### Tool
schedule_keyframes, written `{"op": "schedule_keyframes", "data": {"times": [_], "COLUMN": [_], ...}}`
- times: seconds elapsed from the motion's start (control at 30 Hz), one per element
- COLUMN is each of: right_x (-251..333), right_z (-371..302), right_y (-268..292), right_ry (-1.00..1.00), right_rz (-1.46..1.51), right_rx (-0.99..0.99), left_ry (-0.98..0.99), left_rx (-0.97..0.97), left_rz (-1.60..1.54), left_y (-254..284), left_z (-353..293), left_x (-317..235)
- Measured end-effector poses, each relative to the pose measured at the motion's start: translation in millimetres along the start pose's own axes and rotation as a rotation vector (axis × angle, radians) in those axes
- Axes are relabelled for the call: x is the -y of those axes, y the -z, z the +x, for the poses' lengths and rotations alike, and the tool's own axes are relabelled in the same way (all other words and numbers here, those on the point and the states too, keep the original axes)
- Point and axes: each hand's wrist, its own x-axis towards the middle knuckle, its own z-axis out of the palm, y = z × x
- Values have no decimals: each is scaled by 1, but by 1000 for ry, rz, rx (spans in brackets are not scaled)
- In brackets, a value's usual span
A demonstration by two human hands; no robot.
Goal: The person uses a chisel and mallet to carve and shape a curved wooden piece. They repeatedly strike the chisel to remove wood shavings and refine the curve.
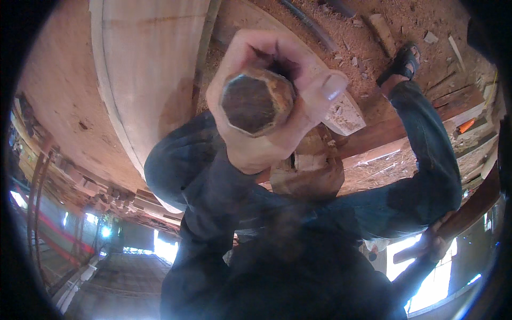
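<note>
My left hand (266, 144) is raised close to the camera, its fingers and thumb wrapped round a thick wooden handle (250, 104). The handle's dark octagonal end faces me; its far end is hidden behind the hand. Out by my bent right knee, my right hand (440, 242) is closed round a brown wooden piece (472, 213) that runs off toward the right rim. What kind of tool this is, I cannot make out. A rounded wooden block (309, 173) sits between my legs, below the left hand. Behind that hand, a pale board (344, 120) shows its rounded end.
A broad, pale curved plank (154, 48) stretches along the left of my legs. My sandalled foot (404, 63) rests on reddish ground strewn with wood chips. A dark bar (309, 24) lies at the top. Planks and scraps (474, 138) lie at right, stacked wood (101, 192) at left.
</note>
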Motion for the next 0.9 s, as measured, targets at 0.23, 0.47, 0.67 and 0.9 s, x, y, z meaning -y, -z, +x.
{"op": "schedule_keyframes", "data": {"times": [0.23,0.47,0.67,0.9], "right_x": [3,10,-7,7], "right_z": [-5,9,15,23], "right_y": [-10,-25,1,-22], "right_ry": [-17,-15,-39,-14], "right_rz": [-16,11,62,26], "right_rx": [10,63,190,241], "left_ry": [43,63,69,53], "left_rx": [127,128,284,276], "left_rz": [-87,-273,-45,-27], "left_y": [-3,-21,-41,-33], "left_z": [0,-6,-8,-10], "left_x": [-2,-19,-52,-50]}}
